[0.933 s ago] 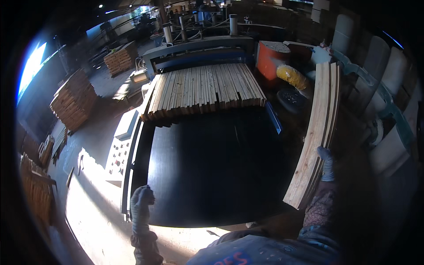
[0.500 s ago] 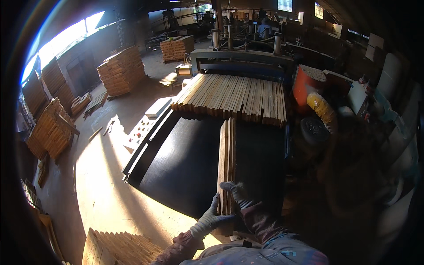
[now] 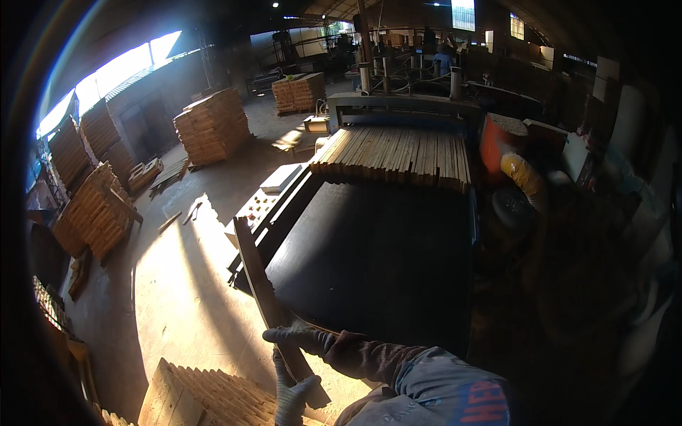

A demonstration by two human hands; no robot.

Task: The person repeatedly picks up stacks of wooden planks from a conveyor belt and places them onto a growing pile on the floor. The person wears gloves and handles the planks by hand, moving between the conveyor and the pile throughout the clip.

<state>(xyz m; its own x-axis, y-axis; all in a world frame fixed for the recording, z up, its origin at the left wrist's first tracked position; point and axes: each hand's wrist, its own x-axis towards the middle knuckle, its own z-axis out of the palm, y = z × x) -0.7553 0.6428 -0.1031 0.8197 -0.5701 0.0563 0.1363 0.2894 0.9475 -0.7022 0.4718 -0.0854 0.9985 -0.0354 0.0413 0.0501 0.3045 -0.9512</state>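
A long wooden board slants over the left edge of the black machine bed; whether several slats lie together in it I cannot tell. My gloved left hand is closed round its near end, thumb across the face. Farther up, my gloved right hand reaches across from the right and grips the same board. Just beside my left hand, a stack of wooden slats with a ridged top stands at the bottom of the view. A row of wooden slats lies side by side at the bed's far end.
The black bed runs up to a machine frame. A control box with buttons flanks its left side. Timber stacks stand on the floor at left. A yellow hose and orange housing are at right; another person is far back.
Both hands have swung left from the middle of the bed with the wood, which now tilts over the bed's left edge. The view has shifted slightly.
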